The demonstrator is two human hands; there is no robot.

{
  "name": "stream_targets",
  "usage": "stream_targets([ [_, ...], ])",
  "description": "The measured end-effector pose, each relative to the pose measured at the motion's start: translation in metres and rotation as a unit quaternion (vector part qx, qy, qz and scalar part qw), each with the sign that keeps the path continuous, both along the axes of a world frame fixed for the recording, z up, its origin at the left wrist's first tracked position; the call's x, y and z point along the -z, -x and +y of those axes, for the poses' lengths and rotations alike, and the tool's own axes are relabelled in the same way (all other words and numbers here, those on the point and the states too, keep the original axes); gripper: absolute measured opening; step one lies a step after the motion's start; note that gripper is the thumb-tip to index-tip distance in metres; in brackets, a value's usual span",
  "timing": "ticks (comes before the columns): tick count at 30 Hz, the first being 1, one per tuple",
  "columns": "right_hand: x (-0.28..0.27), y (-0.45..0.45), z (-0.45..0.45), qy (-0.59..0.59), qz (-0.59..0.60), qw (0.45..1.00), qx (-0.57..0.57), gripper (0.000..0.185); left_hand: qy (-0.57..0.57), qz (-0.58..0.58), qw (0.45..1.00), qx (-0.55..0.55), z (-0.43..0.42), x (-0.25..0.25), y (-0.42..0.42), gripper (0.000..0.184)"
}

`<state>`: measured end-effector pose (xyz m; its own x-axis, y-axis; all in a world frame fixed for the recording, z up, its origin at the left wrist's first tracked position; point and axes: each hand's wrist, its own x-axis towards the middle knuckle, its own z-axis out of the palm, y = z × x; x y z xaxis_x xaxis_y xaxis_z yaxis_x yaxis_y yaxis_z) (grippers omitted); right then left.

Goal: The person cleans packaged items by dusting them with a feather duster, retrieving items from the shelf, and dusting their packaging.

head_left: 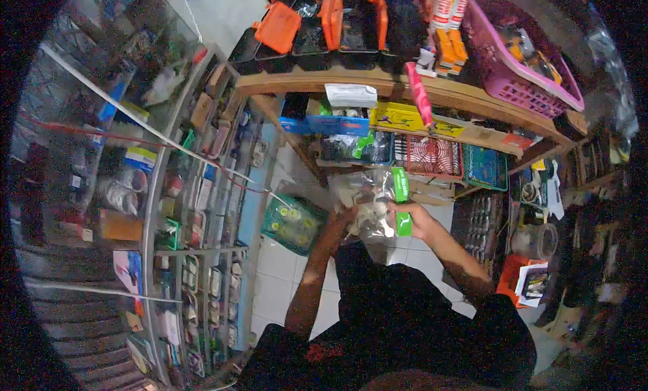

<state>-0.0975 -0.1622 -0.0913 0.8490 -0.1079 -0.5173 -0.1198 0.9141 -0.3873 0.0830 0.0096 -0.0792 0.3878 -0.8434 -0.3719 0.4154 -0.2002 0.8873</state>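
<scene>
Clear plastic packaging (370, 212), green labels (403, 224) along one edge, held up

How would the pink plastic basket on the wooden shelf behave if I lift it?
The pink basket seems stiff: its latticed walls hold their shape. Items inside could spill from the open top if tilted.

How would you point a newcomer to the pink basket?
Find the wooden shelf across the top of the view. Follow it right, past the black bins with orange lids. The pink basket sits at that end, lidless and slotted, its color setting it apart.
</scene>
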Motion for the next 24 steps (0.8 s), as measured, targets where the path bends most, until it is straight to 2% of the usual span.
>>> stream_targets([
  [1,0.004,-0.005,-0.003,-0.053,-0.046,0.997,0.009,0.033,-0.009,-0.014,1.0,0.01,-0.006,0.009,-0.011,0.056],
  [3,0.007,-0.014,-0.013,-0.039,0.006,0.999,0.036,0.037,0.039,-0.084,0.995,0.038,-0.016,0.062,-0.042,0.058],
  [4,0.005,-0.02,-0.019,-0.031,0.033,0.998,0.048,0.04,0.003,-0.037,0.999,-0.005,-0.031,0.05,-0.051,0.057],
  [5,-0.022,-0.038,-0.02,0.045,0.062,0.993,0.09,0.041,-0.033,0.011,0.998,-0.05,-0.043,0.029,-0.061,0.057],
  [6,-0.035,-0.051,-0.027,0.079,0.085,0.988,0.106,0.041,0.009,-0.118,0.992,-0.042,-0.043,0.027,-0.067,0.056],
  [7,-0.043,-0.065,-0.034,0.112,0.103,0.981,0.121,0.041,0.038,-0.147,0.987,-0.048,-0.044,0.015,-0.073,0.056],
  [8,-0.044,-0.08,-0.043,0.091,0.043,0.985,0.143,0.037,0.066,-0.176,0.981,-0.055,-0.044,0.003,-0.08,0.056],
  [9,-0.053,-0.096,-0.054,0.141,0.038,0.981,0.128,0.037,0.087,-0.102,0.988,-0.078,-0.05,-0.023,-0.085,0.056],
  [11,-0.072,-0.135,-0.069,0.221,0.088,0.953,0.188,0.032,0.148,-0.008,0.983,-0.109,-0.06,-0.017,-0.1,0.054],
  [13,-0.067,-0.16,-0.096,0.233,-0.002,0.958,0.169,0.029,0.227,0.028,0.966,-0.121,-0.065,0.017,-0.111,0.048],
  [14,-0.065,-0.172,-0.108,0.263,0.005,0.95,0.171,0.029,0.201,0.043,0.971,-0.119,-0.063,0.029,-0.11,0.052],
  [16,-0.06,-0.197,-0.133,0.253,0.017,0.953,0.166,0.041,0.15,0.068,0.98,-0.113,-0.057,0.045,-0.109,0.06],
  [17,-0.058,-0.206,-0.142,0.239,0.022,0.956,0.168,0.039,0.154,0.094,0.978,-0.103,-0.05,0.055,-0.105,0.06],
  [20,-0.049,-0.223,-0.161,0.249,0.033,0.955,0.156,0.034,0.116,0.078,0.984,-0.107,-0.027,0.087,-0.083,0.049],
  [22,-0.039,-0.231,-0.176,0.298,0.048,0.943,0.141,0.031,0.13,0.028,0.988,-0.078,-0.013,0.121,-0.073,0.057],
  [24,-0.027,-0.235,-0.194,0.381,0.072,0.914,0.117,0.028,0.117,0.038,0.989,-0.08,-0.001,0.137,-0.063,0.062],
])
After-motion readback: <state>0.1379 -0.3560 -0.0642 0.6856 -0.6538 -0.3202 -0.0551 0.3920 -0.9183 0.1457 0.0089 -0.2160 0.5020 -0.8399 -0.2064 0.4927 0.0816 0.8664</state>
